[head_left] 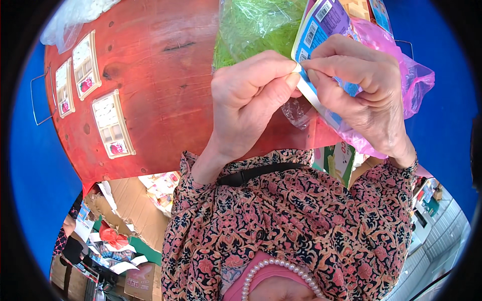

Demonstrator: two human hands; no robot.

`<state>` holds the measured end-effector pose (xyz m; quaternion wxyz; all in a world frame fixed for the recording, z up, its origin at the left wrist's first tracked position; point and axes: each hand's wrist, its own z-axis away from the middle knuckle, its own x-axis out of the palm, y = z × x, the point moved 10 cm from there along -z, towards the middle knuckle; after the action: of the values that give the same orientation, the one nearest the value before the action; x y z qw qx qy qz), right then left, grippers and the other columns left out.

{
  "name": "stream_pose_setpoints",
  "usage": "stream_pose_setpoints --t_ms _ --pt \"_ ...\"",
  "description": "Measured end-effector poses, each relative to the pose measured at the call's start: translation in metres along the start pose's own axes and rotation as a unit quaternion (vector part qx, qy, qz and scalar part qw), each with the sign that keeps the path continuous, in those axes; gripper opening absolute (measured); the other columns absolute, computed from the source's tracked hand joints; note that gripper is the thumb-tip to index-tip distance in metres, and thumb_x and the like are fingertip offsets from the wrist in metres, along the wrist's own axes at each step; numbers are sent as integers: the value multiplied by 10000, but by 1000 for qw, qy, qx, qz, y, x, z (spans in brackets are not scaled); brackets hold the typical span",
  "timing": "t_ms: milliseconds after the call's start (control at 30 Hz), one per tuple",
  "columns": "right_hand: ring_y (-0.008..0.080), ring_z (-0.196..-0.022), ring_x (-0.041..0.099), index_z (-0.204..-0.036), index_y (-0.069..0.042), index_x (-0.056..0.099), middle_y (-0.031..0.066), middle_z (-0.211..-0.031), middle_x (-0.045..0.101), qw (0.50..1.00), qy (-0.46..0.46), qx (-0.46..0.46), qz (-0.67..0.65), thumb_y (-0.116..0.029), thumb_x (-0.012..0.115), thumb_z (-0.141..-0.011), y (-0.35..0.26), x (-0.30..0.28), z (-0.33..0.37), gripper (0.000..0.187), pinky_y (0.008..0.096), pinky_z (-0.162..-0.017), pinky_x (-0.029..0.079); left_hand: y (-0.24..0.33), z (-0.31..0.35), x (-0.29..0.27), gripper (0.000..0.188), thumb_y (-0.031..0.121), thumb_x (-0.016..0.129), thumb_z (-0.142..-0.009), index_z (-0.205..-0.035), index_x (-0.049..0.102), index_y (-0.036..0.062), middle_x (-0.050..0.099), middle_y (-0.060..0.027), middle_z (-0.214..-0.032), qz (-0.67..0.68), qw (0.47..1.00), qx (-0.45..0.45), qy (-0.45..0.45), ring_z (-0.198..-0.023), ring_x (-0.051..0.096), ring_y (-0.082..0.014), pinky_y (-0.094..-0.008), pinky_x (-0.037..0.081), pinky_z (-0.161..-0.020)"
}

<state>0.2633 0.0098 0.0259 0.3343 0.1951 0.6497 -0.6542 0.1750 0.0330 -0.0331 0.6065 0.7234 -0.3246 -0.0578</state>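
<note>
– Where's the white tip [297, 69]?
– Right of the green-filled bag [256, 32], pinched in the left hand [251, 95], mostly hidden
– And the right hand [364, 85]?
– Also right of the bag, curled; whether it grips anything, I can't tell

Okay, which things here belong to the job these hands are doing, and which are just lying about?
Seemingly in use:
small white piece, pinched by the left hand, with the right hand close beside it
blue-and-purple printed card, behind the fingertips

Apparently lying about:
three cream-framed pieces
clear bag with green contents
pink plastic bag, role unclear
</note>
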Motion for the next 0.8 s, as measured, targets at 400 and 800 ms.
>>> stream_pose_setpoints --t_ms 400,800 --pt "133 -634 547 -806 13 618 78 -743 579 999 -27 -31 3 2 617 -770 -4 3 -6 37 236 -554 431 -3 3 0 70 -37 543 -804 -832 595 -73 597 -85 -704 9 1000 -13 16 -618 577 -120 -206 453 -552" --pt "146 -656 558 -855 -4 632 84 -752 583 998 11 -24 -63 -34 623 -792 7 -1 -7 71 238 -559 437 -19 2 2 92 -12 530 -836 -863 598 -69 601 -78 -718 86 993 -80 17 -627 594 -116 -204 483 -576"
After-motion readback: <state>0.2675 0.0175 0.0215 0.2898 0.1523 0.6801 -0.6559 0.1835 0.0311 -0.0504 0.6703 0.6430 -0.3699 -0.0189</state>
